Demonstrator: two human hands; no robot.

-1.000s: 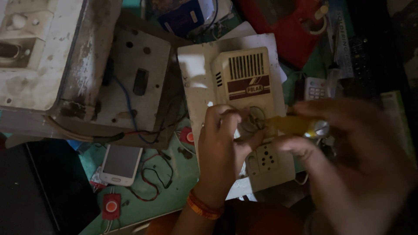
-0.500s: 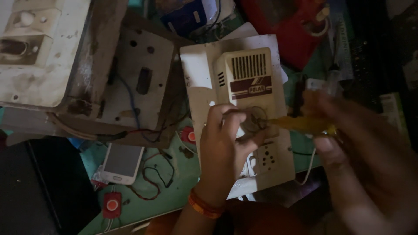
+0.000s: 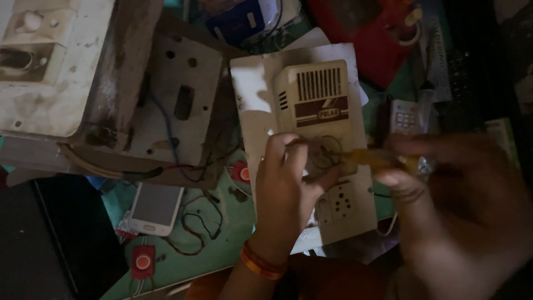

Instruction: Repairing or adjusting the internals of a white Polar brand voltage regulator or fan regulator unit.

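Observation:
A cream switchboard panel point(image 3: 261, 111) with a raised vented regulator box point(image 3: 319, 94) and a socket lies on the green table. My left hand point(image 3: 286, 189) rests on the panel's middle, fingers curled around a round dark knob point(image 3: 322, 158). My right hand point(image 3: 449, 211), blurred and close to the camera, holds a yellow-handled screwdriver point(image 3: 369, 159) whose tip points left at the knob. An orange bangle sits on my left wrist point(image 3: 261, 264).
An old dirty white board point(image 3: 177, 111) with holes and loose wires lies to the left, beside a worn white box point(image 3: 50, 66). A white phone point(image 3: 155, 206) and small red-buttoned parts point(image 3: 143, 261) lie on the green surface. A red object point(image 3: 383, 39) sits at the top right.
The view has shifted slightly; my right hand has moved lower and right with the screwdriver still at the knob. My left hand stays on the panel.

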